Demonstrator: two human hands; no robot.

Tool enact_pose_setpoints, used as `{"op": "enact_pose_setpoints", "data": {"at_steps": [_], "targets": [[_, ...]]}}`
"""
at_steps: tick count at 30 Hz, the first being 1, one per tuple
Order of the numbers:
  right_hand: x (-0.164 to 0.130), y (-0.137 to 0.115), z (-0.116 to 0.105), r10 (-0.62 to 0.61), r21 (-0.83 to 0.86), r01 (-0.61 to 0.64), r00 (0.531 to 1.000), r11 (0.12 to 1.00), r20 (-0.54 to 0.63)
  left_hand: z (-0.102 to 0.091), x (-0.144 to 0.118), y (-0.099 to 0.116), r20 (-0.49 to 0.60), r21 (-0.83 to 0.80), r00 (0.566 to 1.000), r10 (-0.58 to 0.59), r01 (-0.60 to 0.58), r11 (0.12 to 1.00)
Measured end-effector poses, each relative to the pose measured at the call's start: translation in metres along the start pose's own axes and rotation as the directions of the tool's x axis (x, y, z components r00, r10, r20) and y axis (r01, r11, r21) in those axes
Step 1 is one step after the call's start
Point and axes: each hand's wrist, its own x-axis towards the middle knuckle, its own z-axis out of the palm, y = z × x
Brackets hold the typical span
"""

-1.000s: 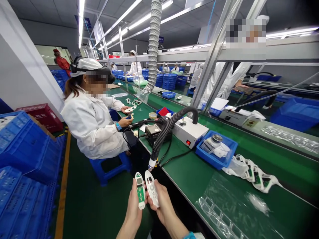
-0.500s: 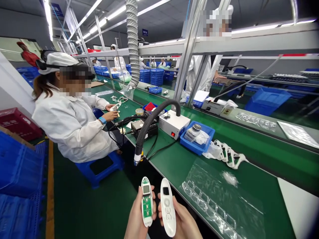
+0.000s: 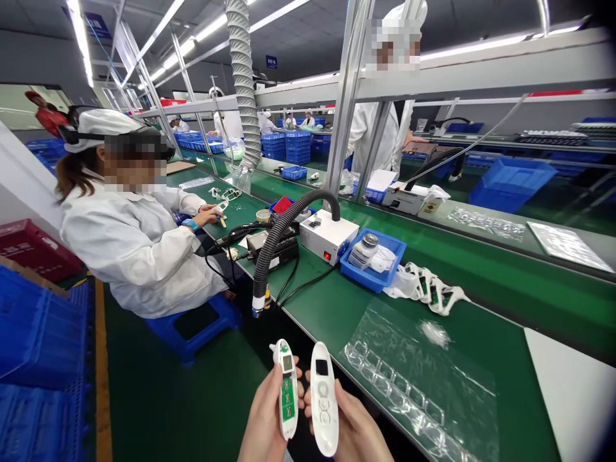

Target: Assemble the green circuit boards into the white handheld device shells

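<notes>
My left hand (image 3: pixel 265 417) grips a white casing half (image 3: pixel 286 388) with a green circuit board and a small screen set inside it. My right hand (image 3: pixel 357 431) holds the matching white front cover (image 3: pixel 323 407), which has a dark window and round button holes. The two parts stand side by side, upright, just off the near edge of the green workbench (image 3: pixel 337 308). A clear plastic blister tray (image 3: pixel 409 378) lies flat on the bench to the right of my hands.
A black fume hose (image 3: pixel 274 240) hangs over the bench edge beside a white box (image 3: pixel 327 236) and a blue bin (image 3: pixel 373 260). White casings (image 3: pixel 428 289) lie in a pile. A co-worker in white sits at left on a blue stool (image 3: pixel 192 324). Blue crates (image 3: pixel 43 359) stand at left.
The view swung right and my hands came lower in the frame. The two casing parts moved slightly apart, and the left part has turned a little edge-on.
</notes>
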Motion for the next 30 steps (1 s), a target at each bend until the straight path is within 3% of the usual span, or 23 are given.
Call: {"op": "enact_pose_setpoints", "data": {"at_steps": [11, 17, 20, 23, 25, 30], "targets": [[0.0, 0.0, 0.005, -0.031, 0.004, 0.031, 0.998, 1.0, 0.046, 0.001, -0.001, -0.007, -0.037, 0.057, 0.999, 0.03, -0.028, 0.998], [-0.002, -0.003, 0.001, -0.014, -0.028, 0.015, 1.0, 0.999, 0.017, -0.006, 0.002, -0.012, -0.146, 0.142, 0.987, 0.062, -0.041, 0.989], [-0.006, -0.005, -0.001, -0.033, -0.119, 0.033, 0.999, 0.992, 0.003, -0.003, 0.0, -0.01, 0.0, 0.241, 0.992, 0.129, -0.125, 0.963], [-0.009, -0.008, 0.001, -0.13, -0.34, 0.128, 0.991, 0.932, 0.018, 0.002, -0.002, -0.009, 0.17, 0.351, 0.97, 0.172, -0.223, 0.909], [-0.011, -0.008, 0.003, -0.2, -0.438, 0.19, 0.979, 0.879, 0.024, 0.007, -0.003, -0.011, 0.195, 0.399, 0.961, 0.194, -0.258, 0.88], [-0.01, -0.005, -0.002, -0.262, -0.507, 0.233, 0.965, 0.83, 0.016, 0.017, -0.004, -0.022, 0.135, 0.391, 0.954, 0.269, -0.301, 0.87]]}}
